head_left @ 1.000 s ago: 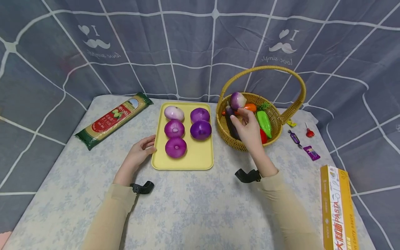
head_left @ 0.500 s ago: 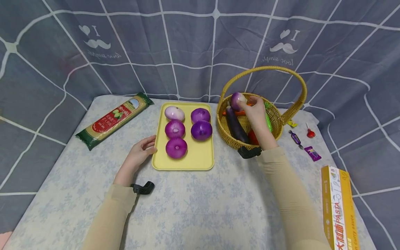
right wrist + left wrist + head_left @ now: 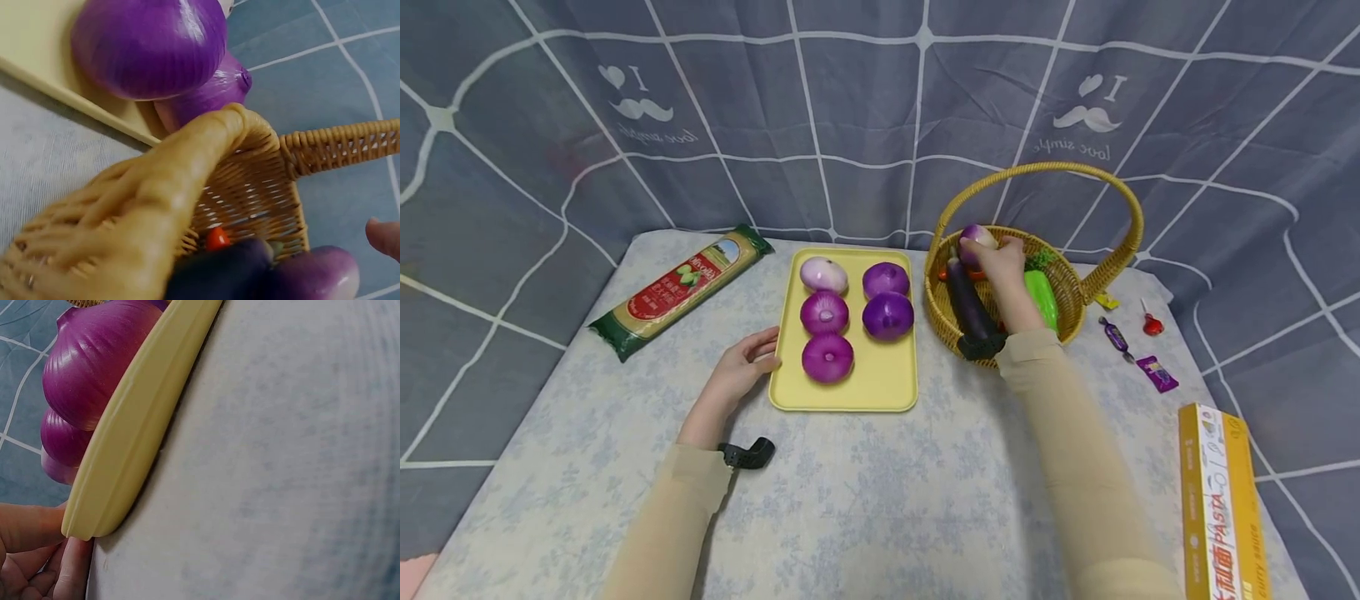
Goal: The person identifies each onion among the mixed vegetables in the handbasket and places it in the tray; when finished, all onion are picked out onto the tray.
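My left hand (image 3: 740, 367) holds the left rim of the yellow tray (image 3: 880, 392), thumb (image 3: 37, 526) on the rim and fingers below it. Several purple onions (image 3: 827, 358) sit on the tray, with a paler onion (image 3: 823, 274) at its back left. My right hand (image 3: 1003, 271) reaches into the wicker basket (image 3: 936, 312), thumb and finger spread over a purple-and-white onion (image 3: 322, 275). In the right wrist view a fingertip (image 3: 382, 237) shows a gap from this onion. Most of the right hand lies outside that view. Beside the onion lies a dark eggplant (image 3: 967, 302).
The basket's tall handle (image 3: 1045, 167) arches over its contents, among them a green pepper (image 3: 1042, 298). A pasta packet (image 3: 681, 287) lies at the back left. Wrapped candies (image 3: 1157, 373) lie right of the basket, and a yellow pasta box (image 3: 1225, 500) is at the front right.
My right hand has moved further into the basket, from in front of the onion to over it. The left hand stays at the tray. The head view has shifted slightly.
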{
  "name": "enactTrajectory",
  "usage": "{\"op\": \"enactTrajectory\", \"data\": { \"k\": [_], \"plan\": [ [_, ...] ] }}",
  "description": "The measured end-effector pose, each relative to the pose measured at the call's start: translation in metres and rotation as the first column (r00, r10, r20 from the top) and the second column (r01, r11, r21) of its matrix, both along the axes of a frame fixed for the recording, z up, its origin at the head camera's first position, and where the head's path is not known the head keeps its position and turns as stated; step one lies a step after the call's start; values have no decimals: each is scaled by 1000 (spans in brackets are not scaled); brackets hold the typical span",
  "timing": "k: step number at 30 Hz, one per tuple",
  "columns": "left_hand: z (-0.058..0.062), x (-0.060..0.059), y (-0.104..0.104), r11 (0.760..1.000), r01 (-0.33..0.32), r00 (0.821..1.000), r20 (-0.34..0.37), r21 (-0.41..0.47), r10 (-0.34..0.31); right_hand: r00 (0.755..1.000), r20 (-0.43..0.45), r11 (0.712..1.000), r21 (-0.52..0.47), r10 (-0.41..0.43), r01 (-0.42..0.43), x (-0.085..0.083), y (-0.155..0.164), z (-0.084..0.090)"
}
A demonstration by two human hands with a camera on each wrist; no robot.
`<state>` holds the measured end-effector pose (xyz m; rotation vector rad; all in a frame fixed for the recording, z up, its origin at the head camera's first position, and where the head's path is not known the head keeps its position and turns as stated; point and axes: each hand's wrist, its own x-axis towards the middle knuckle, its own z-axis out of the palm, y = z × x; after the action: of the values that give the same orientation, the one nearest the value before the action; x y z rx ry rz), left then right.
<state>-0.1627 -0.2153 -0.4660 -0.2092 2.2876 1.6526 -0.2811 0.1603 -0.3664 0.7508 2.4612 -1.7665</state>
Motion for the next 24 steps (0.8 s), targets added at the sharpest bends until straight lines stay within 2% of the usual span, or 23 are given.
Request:
{"op": "enactTrajectory", "data": {
  "k": [4, 15, 24],
  "plan": [
    [-1, -1, 1, 1000, -1, 1000, 0, 2, 1, 999, 8, 998, -62, -32, 33, -6, -3, -4],
    [0, 3, -1, 1000, -8, 1000, 12, 3, 8, 995, 71, 991, -111, -73, 80, -15, -2, -18],
    [1, 2, 1, 1000, -11, 1000, 8, -8, 11, 994, 73, 984, -150, -83, 94, -16, -1, -16]
  ]
}}
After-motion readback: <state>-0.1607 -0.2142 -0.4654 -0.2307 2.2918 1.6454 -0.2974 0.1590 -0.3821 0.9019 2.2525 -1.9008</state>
